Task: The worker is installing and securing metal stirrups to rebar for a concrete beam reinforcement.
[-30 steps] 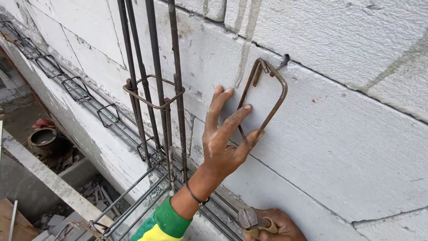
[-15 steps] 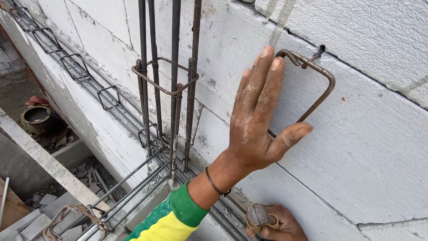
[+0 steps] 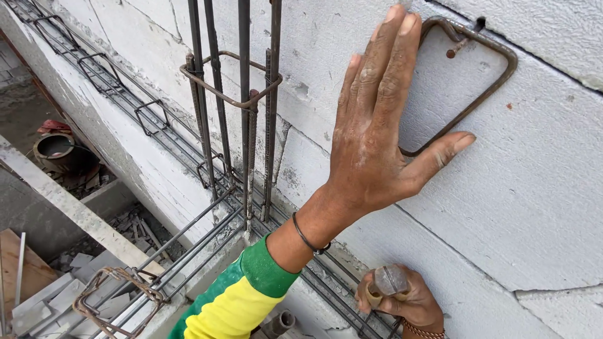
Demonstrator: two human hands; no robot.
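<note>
Left side of the rust-brown wire stirrup (image 3: 468, 75) covered by the left hand (image 3: 377, 132), so touching or merely in front of the bar: cannot tell. Right hand (image 3: 402, 301) cut at the wrist by the bottom edge, curled round a small dull metal piece (image 3: 391, 280) too blurred to identify. Vertical rebars (image 3: 242, 107) chopped off by the top edge, upper ends out of sight.

building site | block wall (image 3: 540, 207) | rebar cage (image 3: 242, 113)
</note>
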